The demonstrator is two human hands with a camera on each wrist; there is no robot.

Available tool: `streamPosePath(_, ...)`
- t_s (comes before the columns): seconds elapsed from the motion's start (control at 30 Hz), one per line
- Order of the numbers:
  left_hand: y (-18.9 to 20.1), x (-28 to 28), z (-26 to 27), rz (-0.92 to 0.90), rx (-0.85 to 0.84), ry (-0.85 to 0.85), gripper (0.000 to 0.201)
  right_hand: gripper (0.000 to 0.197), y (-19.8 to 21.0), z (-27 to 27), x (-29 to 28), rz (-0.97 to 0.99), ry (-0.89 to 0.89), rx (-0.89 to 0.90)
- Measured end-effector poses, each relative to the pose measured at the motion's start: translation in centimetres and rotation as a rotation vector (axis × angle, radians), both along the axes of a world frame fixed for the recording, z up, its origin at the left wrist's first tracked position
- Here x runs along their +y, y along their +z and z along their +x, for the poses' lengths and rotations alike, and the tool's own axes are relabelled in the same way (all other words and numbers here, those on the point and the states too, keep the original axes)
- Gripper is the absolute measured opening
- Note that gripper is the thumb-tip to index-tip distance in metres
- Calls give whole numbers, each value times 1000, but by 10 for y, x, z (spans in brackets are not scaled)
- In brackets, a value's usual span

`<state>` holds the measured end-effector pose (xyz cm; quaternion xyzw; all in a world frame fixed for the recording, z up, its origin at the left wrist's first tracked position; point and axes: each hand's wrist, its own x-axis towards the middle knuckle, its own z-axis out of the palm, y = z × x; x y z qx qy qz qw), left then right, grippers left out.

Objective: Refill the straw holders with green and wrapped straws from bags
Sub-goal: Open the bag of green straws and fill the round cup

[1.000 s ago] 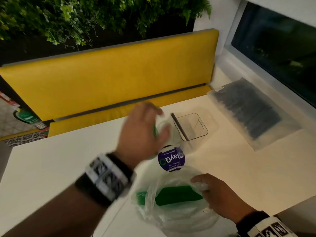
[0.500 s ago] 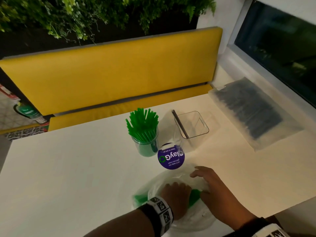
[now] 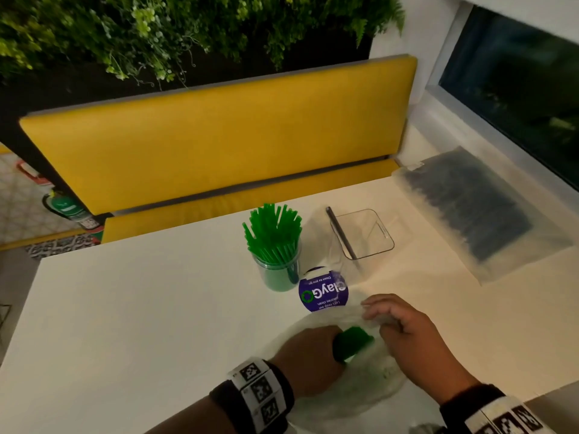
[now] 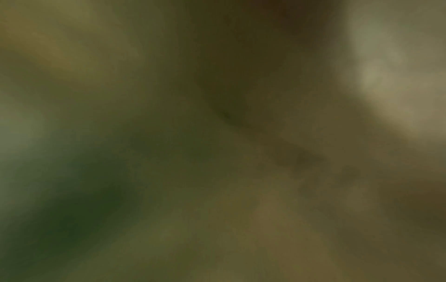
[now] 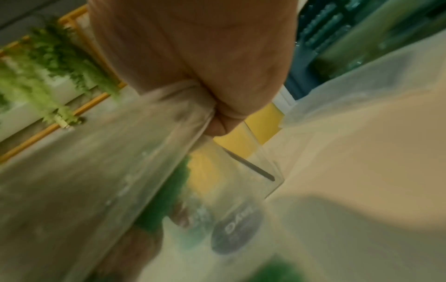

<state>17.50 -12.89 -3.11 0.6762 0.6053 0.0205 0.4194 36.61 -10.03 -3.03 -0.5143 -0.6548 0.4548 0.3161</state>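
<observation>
At the near edge of the table, the left hand is inside the clear bag, fingers wrapped around a bundle of green straws. The left wrist view is blurred and confirms nothing. The right hand pinches the bag's mouth film between curled fingers, holding the opening up.

Procedure, as judged: keep the mouth film taut with the right hand; draw the bundle out along its own length so the ends do not snag the film; keep the bundle tight so no straw slips.

Beyond the bag lies a round purple sticker. Just past it stands the round holder, already packed with upright green straws. Beside it, toward the right edge, the square clear holder contains a single dark straw. The bag of wrapped straws lies at the far right corner.

Behind the table: a yellow bench, hanging foliage, and a dark window.
</observation>
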Motion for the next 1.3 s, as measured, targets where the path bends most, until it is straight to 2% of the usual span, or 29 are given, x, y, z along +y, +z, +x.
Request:
streamPosePath(0.1, 11, 6, -6, 25, -52, 22, 14, 67, -1, 1, -3, -21, 51, 8)
streamPosePath(0.17, 18, 5, -11, 19, -162, -5, 13, 66, -7, 4, -2, -12, -6, -56)
streamPosePath(0.23, 26, 1, -14, 47, -301, -29, 14, 60, -13, 5, 0, 0, -90, -173)
streamPosePath(0.3, 43, -4, -15, 65, -485, -9, 13, 55, -15, 3, 0, 40, -100, -345)
streamPosePath(0.4, 89, -1, -31, 107, -828, 211, 13, 50, -2, -12, -2, 133, 70, -548)
streamPosePath(0.5, 128, 21, -68, 387, -1021, 519, 7, 57, 17, -34, 2, 113, 265, -699)
streamPosePath(0.57, 138, 40, -92, 489, -1099, 670, 14, 56, 27, -53, 10, 174, 321, -797)
streamPosePath(0.7, 134, 70, -101, 557, -983, 740, 21, 54, 29, -91, 37, 293, 311, -821)
streamPosePath(0.83, 126, 89, -97, 550, -970, 840, 29, 43, 18, -116, 66, 292, 308, -835)
streamPosePath(1.0, 114, 114, -102, 563, -1037, 1008, 16, 31, 7, -122, 81, 328, 304, -818)
streamPosePath(1.1, 114, 125, -106, 605, -1074, 1100, 14, 27, 8, -123, 82, 341, 290, -784)
streamPosePath(1.2, 111, 134, -110, 687, -1030, 1083, 8, 25, 6, -125, 81, 353, 269, -757)
streamPosePath(1.3, 94, 131, -107, 656, -851, 973, 7, 23, 5, -126, 81, 358, 250, -745)
